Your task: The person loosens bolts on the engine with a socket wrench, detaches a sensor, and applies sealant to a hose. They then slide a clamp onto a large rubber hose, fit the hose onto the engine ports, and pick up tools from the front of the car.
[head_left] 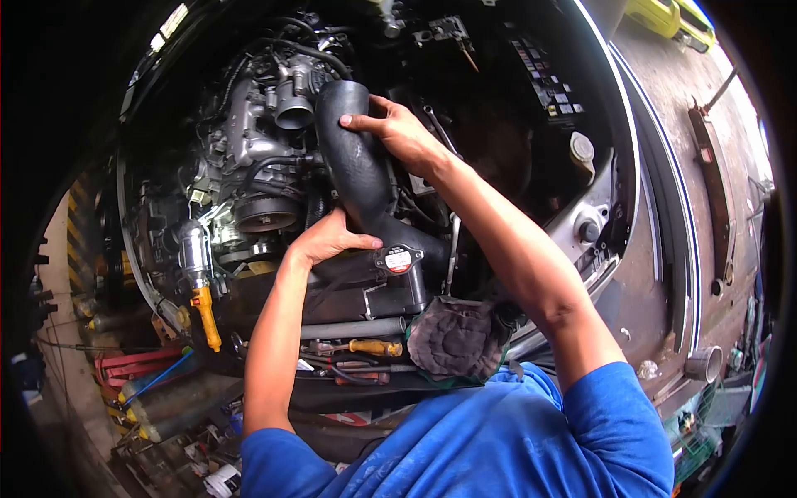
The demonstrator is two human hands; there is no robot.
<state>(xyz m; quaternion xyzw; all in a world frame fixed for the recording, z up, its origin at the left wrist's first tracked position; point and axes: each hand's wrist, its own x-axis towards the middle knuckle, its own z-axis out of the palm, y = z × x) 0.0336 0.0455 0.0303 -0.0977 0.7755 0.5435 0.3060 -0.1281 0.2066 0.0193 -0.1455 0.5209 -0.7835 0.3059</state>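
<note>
A thick, curved black air intake hose (353, 170) stands over the engine bay, its upper round end beside the metal throttle body (294, 112) but apart from it. My right hand (397, 135) is closed around the hose near that upper end, thumb across its front. Lower down, my left hand (328, 238) grips the bottom part of the hose; its thumb reaches toward the radiator cap (398, 259), and its other fingers are partly hidden at the hose's side.
A work lamp with a yellow handle (205, 319) hangs at the left of the engine. Along the front edge lie a yellow-handled screwdriver (375, 348), other tools and a dark cap (459, 342). A wrench (452, 253) stands right of the radiator cap. The fender (635, 166) borders the right.
</note>
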